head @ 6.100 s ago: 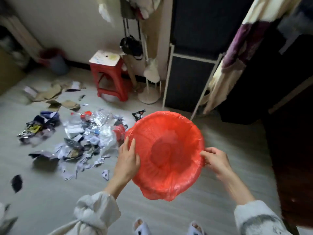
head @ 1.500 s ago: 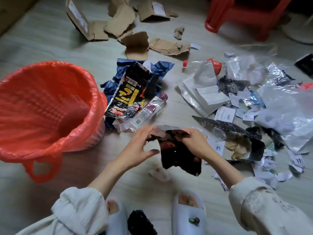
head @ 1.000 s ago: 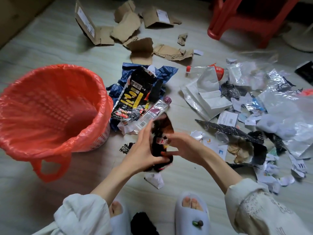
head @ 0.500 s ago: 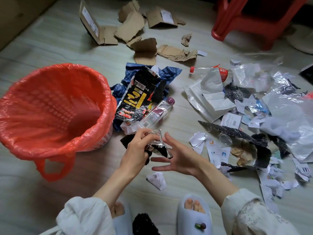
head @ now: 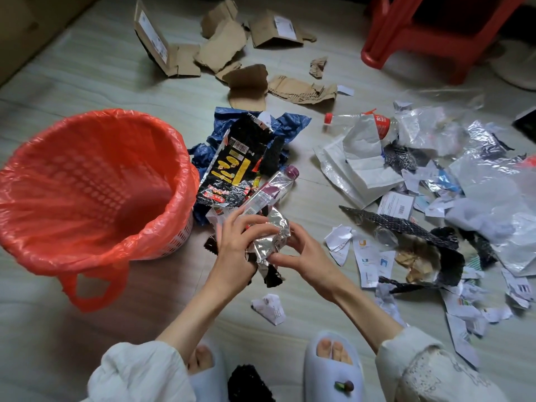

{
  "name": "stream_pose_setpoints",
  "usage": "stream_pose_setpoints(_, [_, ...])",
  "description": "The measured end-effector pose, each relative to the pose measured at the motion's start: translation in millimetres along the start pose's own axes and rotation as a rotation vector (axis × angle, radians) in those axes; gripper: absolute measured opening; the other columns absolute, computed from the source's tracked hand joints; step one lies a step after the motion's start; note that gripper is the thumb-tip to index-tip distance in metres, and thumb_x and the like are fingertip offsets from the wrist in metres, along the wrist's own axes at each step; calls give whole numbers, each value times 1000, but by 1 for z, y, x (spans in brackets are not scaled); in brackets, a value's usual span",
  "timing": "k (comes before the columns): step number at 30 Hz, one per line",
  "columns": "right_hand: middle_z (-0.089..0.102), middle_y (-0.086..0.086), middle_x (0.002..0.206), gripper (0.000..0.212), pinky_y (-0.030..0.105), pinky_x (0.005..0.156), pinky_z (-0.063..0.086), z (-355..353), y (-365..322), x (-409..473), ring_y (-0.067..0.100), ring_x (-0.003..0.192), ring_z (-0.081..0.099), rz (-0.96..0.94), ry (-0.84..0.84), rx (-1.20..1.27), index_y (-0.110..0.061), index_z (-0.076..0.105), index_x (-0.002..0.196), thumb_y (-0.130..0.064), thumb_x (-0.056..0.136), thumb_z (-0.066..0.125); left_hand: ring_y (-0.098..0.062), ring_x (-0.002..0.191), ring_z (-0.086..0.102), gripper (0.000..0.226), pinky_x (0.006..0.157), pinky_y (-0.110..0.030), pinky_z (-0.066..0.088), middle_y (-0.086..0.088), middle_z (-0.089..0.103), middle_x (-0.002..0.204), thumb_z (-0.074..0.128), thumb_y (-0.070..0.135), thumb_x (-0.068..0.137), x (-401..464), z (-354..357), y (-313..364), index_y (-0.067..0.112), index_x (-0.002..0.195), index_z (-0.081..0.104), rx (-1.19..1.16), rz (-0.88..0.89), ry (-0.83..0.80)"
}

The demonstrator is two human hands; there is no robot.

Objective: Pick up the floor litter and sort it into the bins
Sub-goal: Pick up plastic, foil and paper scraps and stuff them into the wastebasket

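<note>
Crumpled foil wrapper (head: 268,242), silver inside and black outside: held above the floor (head: 87,82) between both hands, just to the right of the bin rim. Left hand (head: 236,250): fingers curled over the top and left side of the wrapper, gripping it. Right hand (head: 304,253): fingers pinching the wrapper's lower right edge, thumb along its underside. Long axis of the wad: roughly upright, tilted a little to the right, black torn end hanging lowest. Red-lined bin (head: 95,192): standing on the floor at the left, mouth tipped toward the camera, directly left of the left hand and near it; left hand the nearer of the two, so judged the likelier one to carry the wrapper across. Bin contents: nothing visible inside but the red liner and the perforated basket wall showing through it. Beyond the hands, touching or nearly so: clear bottle with purple cap (head: 271,190), long axis running up and to the right, lying against a black and yellow snack bag (head: 235,169) over blue plastic (head: 290,123). Far edge of the floor: torn cardboard pieces (head: 223,47). Right side: clear bottle with red cap (head: 356,121), white and silver film, paper scraps (head: 365,259). Second bin: none in view.
</note>
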State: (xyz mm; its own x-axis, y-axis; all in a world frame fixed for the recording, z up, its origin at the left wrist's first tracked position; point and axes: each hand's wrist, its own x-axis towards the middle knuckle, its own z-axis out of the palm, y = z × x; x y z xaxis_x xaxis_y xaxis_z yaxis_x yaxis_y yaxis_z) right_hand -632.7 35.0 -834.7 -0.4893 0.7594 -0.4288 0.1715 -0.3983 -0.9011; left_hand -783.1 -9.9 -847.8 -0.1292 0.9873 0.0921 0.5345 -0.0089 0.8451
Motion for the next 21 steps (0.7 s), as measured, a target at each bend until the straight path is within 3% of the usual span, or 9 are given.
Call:
stream_pose_setpoints(3, [67, 2, 96, 44, 22, 81, 53, 3, -2, 0, 11, 88, 64, -64, 83, -95, -20, 59, 103, 8, 71, 71, 13, 117, 37, 68, 96, -5, 30, 17, 40, 120, 61, -15, 69, 4, -4, 6, 48, 97, 57, -173, -144, -207])
stream_pose_setpoints(6, [66, 8, 83, 38, 25, 75, 50, -1, 1, 2, 14, 77, 61, -65, 247, -137, -22, 61, 84, 12, 69, 68, 8, 124, 35, 66, 104, -13, 29, 9, 42, 131, 46, 6, 62, 6, -6, 16, 46, 114, 43, -212, -173, -506])
stream_pose_setpoints(9, [65, 7, 72, 30, 25, 68, 46, -6, 6, 3, 13, 70, 58, -12, 320, -87, -14, 62, 72, 15, 70, 65, 2, 132, 30, 69, 109, -26, 29, 17, 34, 143, 59, 35, 66, 4, -11, 17, 56, 127, 34, -361, -290, -638])
stream_pose_setpoints(11, [66, -5, 62, 27, 17, 65, 47, -4, 2, 2, 4, 63, 59, 22, 261, -10, -12, 65, 69, 15, 72, 65, 4, 132, 31, 74, 109, -26, 30, 18, 30, 145, 64, 54, 66, 3, -15, 9, 60, 130, 27, -366, -331, -586])
stream_pose_setpoints(12, [68, -7, 63, 24, 14, 66, 48, -4, 0, 2, 2, 63, 61, 36, 207, 33, -11, 68, 73, 13, 74, 65, 6, 129, 34, 76, 106, -22, 33, 18, 31, 144, 67, 54, 67, 2, -16, 6, 60, 131, 26, -356, -336, -546])
stream_pose_setpoints(16, [62, -3, 89, 22, 11, 76, 47, -7, -10, 5, 3, 78, 61, 76, 53, -21, -6, 71, 94, 8, 79, 64, 12, 102, 54, 64, 85, -9, 43, 20, 51, 122, 68, 7, 81, -7, -6, -1, 39, 129, 40, -445, -338, -389])
stream_pose_setpoints(19, [47, -5, 79, 27, 2, 60, 37, -10, -20, 9, 1, 64, 45, 101, -106, -364, -5, 68, 110, 4, 86, 58, -11, 83, 62, 53, 68, -21, 51, -2, 58, 104, 63, -7, 76, -13, -1, -17, 38, 104, 54, -300, -343, -257])
stream_pose_setpoints(21, [45, -6, 73, 34, 6, 56, 34, -6, -21, 14, 1, 60, 41, 110, -248, -572, -10, 62, 119, 0, 89, 53, -23, 74, 63, 50, 60, -35, 55, -8, 58, 99, 57, -6, 75, -14, -2, -26, 42, 91, 56, -157, -404, -204])
